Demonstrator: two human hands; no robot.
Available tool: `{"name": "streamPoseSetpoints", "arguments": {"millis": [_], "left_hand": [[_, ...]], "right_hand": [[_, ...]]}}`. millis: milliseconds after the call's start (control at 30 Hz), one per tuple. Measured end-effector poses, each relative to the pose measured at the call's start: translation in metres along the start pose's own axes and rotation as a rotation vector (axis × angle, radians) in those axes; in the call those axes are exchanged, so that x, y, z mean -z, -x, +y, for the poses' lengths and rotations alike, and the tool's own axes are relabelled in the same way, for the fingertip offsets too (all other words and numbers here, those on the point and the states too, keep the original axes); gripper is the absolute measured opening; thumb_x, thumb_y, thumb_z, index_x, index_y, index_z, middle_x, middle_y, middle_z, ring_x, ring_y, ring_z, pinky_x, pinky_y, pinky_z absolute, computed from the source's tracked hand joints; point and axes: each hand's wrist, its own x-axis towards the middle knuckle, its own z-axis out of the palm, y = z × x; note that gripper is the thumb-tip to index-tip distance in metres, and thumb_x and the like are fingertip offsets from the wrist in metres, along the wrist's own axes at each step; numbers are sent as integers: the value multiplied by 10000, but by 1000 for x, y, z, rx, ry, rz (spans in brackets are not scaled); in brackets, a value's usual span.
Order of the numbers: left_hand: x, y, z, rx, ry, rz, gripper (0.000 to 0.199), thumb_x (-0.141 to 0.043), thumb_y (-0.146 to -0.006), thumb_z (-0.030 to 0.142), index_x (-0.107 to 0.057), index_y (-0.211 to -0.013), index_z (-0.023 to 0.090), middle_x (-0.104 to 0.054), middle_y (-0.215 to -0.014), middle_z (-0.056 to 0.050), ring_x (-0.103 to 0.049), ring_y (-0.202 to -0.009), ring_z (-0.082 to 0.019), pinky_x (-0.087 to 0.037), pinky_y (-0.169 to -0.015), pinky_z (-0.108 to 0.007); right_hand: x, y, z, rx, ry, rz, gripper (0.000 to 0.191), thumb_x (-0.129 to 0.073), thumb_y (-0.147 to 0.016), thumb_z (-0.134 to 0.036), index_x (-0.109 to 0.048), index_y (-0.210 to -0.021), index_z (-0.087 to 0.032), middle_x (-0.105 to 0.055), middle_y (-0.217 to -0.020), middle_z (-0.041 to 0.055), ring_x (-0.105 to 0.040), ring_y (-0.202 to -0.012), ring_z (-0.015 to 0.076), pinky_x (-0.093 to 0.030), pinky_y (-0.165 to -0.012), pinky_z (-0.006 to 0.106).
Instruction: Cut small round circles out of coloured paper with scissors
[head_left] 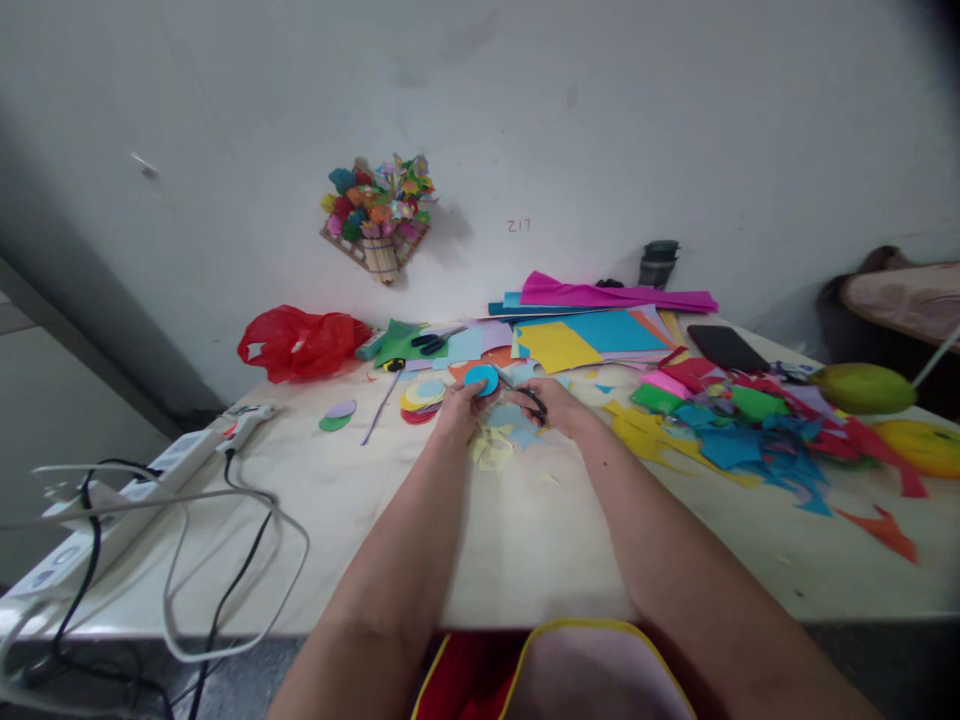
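Pinched in my left hand [461, 408] is a round blue paper disc [481, 379]. My right hand [553, 402] grips a pair of scissors [534, 404] by its dark handles, the blades pointing left toward the disc's edge. Whether the blades touch the paper I cannot tell. Under and just below both hands lie pale yellow paper scraps [491, 449] and light blue scraps [523, 430]. Left of my left hand sits a stack of paper circles [422, 398] in yellow, red and pale blue. A green circle [334, 424] and a lilac circle [342, 408] overlap farther left.
Cut scraps [735, 430] cover the table's right side, near a dark phone [726, 348]. Coloured sheets [592, 335] lie at the back. Other scissors [435, 342] rest beside a red plastic bag [300, 343]. A power strip [127, 510] with loose cables runs along the left edge.
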Motion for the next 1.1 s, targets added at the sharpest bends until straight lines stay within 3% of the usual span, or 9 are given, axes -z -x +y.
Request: {"name": "streamPoseSetpoints", "arguments": {"millis": [600, 1100], "left_hand": [[1, 0, -2, -13, -19, 52, 211, -790, -630, 129, -706, -823, 122, -740, -767, -69, -740, -769, -230, -606, -805, -369], [1, -1, -2, -18, -21, 64, 201, -770, -632, 117, -713, -825, 127, -753, -782, -77, -752, -789, -239, -606, -740, -322]], "right_hand": [[-2, 2, -1, -26, -41, 10, 252, -785, -726, -352, -599, -791, -195, -513, -432, -55, -413, -359, 84, -294, -373, 194], [-4, 5, -4, -45, -38, -11, 224, -763, -758, -295, -565, -732, -193, -503, -434, -53, -405, -359, 79, -307, -363, 184]]}}
